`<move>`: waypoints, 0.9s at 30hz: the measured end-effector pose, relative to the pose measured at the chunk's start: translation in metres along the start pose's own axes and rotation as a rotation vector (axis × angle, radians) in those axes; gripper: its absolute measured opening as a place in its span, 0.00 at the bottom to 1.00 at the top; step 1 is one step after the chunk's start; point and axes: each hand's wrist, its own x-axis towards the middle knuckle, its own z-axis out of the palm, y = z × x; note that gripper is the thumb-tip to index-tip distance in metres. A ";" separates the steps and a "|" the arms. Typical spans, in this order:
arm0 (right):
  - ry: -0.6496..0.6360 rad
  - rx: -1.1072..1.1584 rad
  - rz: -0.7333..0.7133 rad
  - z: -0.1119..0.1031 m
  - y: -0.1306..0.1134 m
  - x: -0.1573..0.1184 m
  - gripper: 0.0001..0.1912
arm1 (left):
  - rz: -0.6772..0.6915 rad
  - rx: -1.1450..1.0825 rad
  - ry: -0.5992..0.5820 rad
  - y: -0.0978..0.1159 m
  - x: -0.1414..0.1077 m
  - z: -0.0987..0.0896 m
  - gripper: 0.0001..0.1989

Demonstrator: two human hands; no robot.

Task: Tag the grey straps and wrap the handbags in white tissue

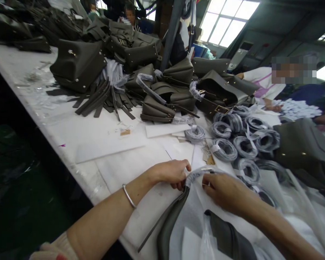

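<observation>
bends the fingers of the left hand (173,172) at the left end of the wrapped handle (196,174), close to the join with the dark bag (165,234). from this angle, cannot tell a firm grip from a light touch there. curls the right hand (224,189) just on the near side of the same handle, thumb and finger drawn close together; cannot tell anything pinched between them.

has the wrapped handle between and just beyond both hands, over the near part of the table (135,162). follows it up from the left fingertips, then across in a low arch to the right, past the knuckles of the right hand. reads its long axis as mostly crosswise, with a steep bend down at the left end. puts the left hand nearer to that bend and the right hand nearer to the arch.

below the hands, shows the bag at the near edge of the view, partly covered by pale sheeting (191,213), with a dark flap (230,234) over to the right, under the right forearm. farther off, shows wrapped coils (224,149) beyond the right hand, a flat white strip (108,151) beyond the left forearm, and loose dark straps (97,103) beside a heap of similar bags (77,65). across the table at the right, shows a co-worker in a white top (260,76), near small white pieces (298,108).
</observation>
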 end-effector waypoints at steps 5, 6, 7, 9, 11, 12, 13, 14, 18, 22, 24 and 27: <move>-0.309 0.474 0.036 0.004 -0.020 0.009 0.12 | 0.095 -0.181 0.039 -0.001 0.006 0.001 0.18; -0.376 0.641 0.072 0.005 -0.020 0.010 0.12 | 0.112 -0.198 0.064 -0.003 0.008 0.001 0.18; -0.410 0.809 0.093 0.007 -0.019 0.010 0.12 | 0.140 -0.174 0.106 -0.006 0.009 0.000 0.19; -0.385 1.111 0.086 0.012 -0.016 0.010 0.13 | 0.210 -0.027 0.222 -0.011 0.012 -0.001 0.18; -0.317 1.343 0.070 0.019 -0.013 0.010 0.14 | 0.268 0.143 0.316 -0.015 0.014 -0.001 0.15; -0.286 1.425 0.074 0.022 -0.012 0.010 0.14 | 0.283 0.199 0.338 -0.016 0.014 -0.001 0.12; -0.264 1.485 0.080 0.025 -0.012 0.011 0.14 | 0.287 0.228 0.343 -0.016 0.015 -0.001 0.10; -0.254 1.526 0.088 0.028 -0.011 0.011 0.14 | 0.284 0.242 0.343 -0.016 0.015 0.000 0.09; -0.294 1.576 0.115 0.035 -0.011 0.017 0.12 | 0.263 0.333 0.401 -0.012 0.014 0.002 0.06; -0.282 1.589 0.139 0.035 -0.007 0.016 0.12 | 0.216 0.392 0.473 -0.010 0.012 0.002 0.06; -0.238 1.542 0.112 0.033 -0.003 0.012 0.12 | 0.203 0.372 0.488 -0.009 0.011 0.000 0.05; -0.158 1.340 0.044 0.030 0.005 0.004 0.13 | 0.209 0.273 0.454 -0.009 0.011 -0.007 0.05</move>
